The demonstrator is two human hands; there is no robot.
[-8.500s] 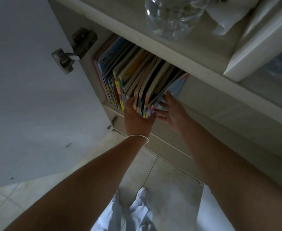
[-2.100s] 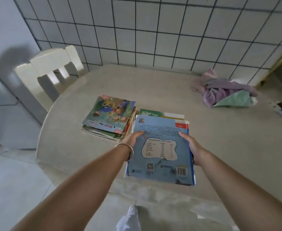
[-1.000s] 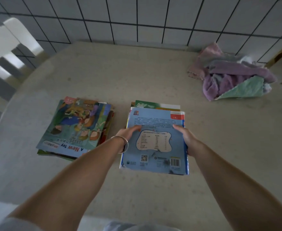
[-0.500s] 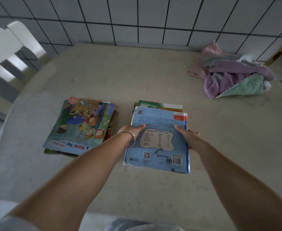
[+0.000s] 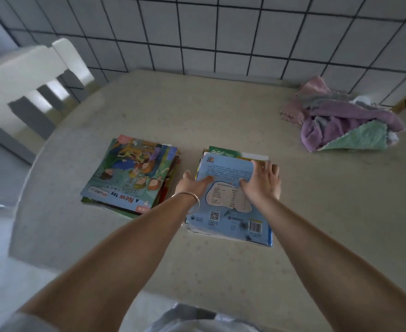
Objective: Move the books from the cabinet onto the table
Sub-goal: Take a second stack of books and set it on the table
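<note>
Near the middle of the round table [image 5: 221, 271], a stack of books topped by a blue back cover [image 5: 230, 202] was seen lying flat, its near edge toward the table's front rim. The right hand [image 5: 260, 182] was laid on the cover's far right part with fingers spread and straight, pressing rather than gripping. The left hand [image 5: 193, 186] was held at the stack's left edge, thumb across the cover and fingers relaxed, nothing clasped in it; a silver bangle [image 5: 190, 200] was worn on that wrist. A green-covered book [image 5: 230, 152] was left jutting out beyond the stack's far edge.

Just beside it to the left, a second pile headed by the picture book "A New Toy" [image 5: 130, 173] was set, apart from the hands. A heap of purple and green cloths [image 5: 345, 123] was placed by the table's far right edge, a white chair [image 5: 29, 75] beyond its far left edge.

The setting-down step was judged nearly finished, the stack being squared. Next, the hands would need to be lifted away and the cabinet, out of view, checked for further books.
</note>
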